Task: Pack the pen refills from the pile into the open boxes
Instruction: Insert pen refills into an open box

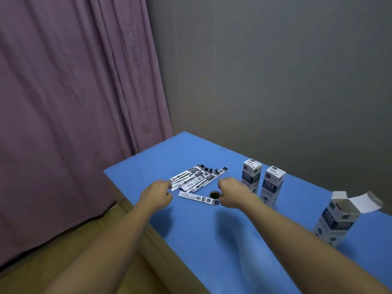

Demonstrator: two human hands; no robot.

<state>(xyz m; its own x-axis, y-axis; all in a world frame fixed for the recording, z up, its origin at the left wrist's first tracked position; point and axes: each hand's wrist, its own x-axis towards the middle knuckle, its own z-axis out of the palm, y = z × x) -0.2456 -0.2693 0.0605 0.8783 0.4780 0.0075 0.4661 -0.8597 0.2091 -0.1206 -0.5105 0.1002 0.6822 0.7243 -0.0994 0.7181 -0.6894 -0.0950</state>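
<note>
A pile of pen refills in white and dark blue sleeves lies fanned out on the blue table. One single refill lies apart, just in front of the pile. My left hand reaches to the pile's left end, fingertips at the nearest sleeves. My right hand hovers at the pile's right side with fingers curled, nothing seen in it. An open box with raised flaps stands at the right. Two closed boxes stand behind my right hand.
A small round hole sits in the tabletop between my hands. A purple curtain hangs at the left and a grey wall stands behind. The table's left edge drops to a brown floor.
</note>
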